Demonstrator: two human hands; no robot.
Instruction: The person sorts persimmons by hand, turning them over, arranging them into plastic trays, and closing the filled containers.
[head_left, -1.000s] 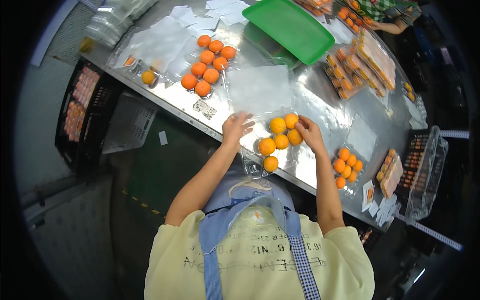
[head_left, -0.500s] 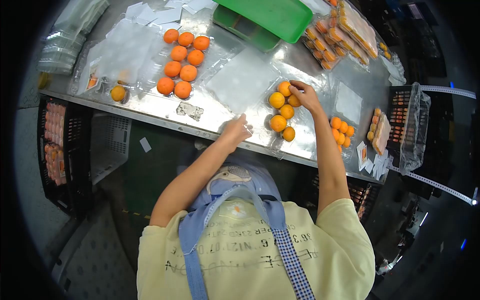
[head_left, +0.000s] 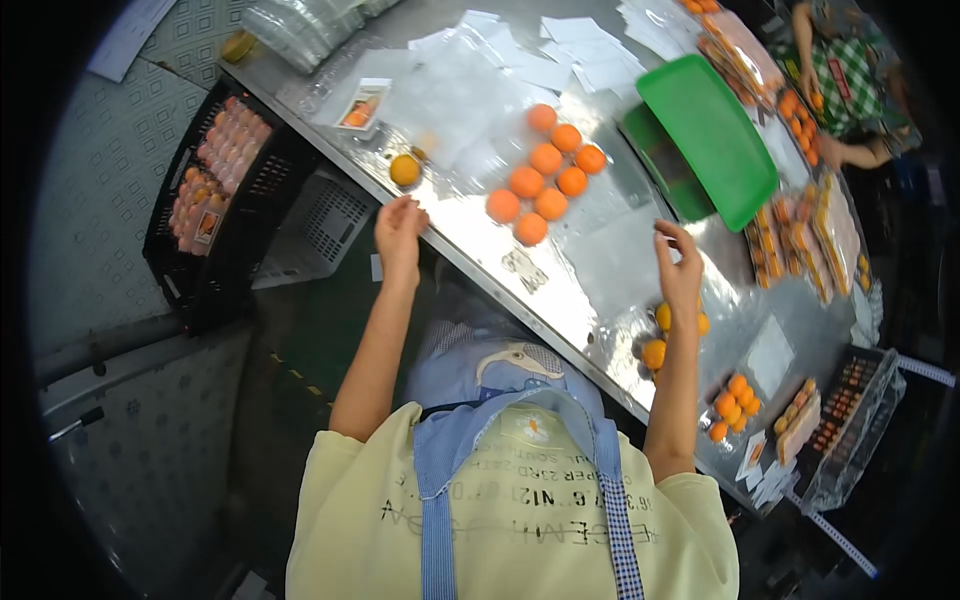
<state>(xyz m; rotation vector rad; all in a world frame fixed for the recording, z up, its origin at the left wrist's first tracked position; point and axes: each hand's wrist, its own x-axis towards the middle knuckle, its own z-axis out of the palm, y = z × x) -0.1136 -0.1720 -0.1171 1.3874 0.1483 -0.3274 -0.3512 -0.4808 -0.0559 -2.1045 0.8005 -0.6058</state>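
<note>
Upside-down "23RD" point(head_left: 527, 461) on yellow shirt point(head_left: 525, 520), other lettering point(head_left: 520, 537) unclear

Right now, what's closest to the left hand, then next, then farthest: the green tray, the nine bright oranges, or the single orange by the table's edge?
From the left hand, head view:
1. Single orange, just ahead.
2. Nine bright oranges, to the right.
3. Green tray, farther right.

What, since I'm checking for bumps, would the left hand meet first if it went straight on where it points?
Probably the orange fruit ahead of the left hand, though the hand's height is unclear and it might pass over.
</note>
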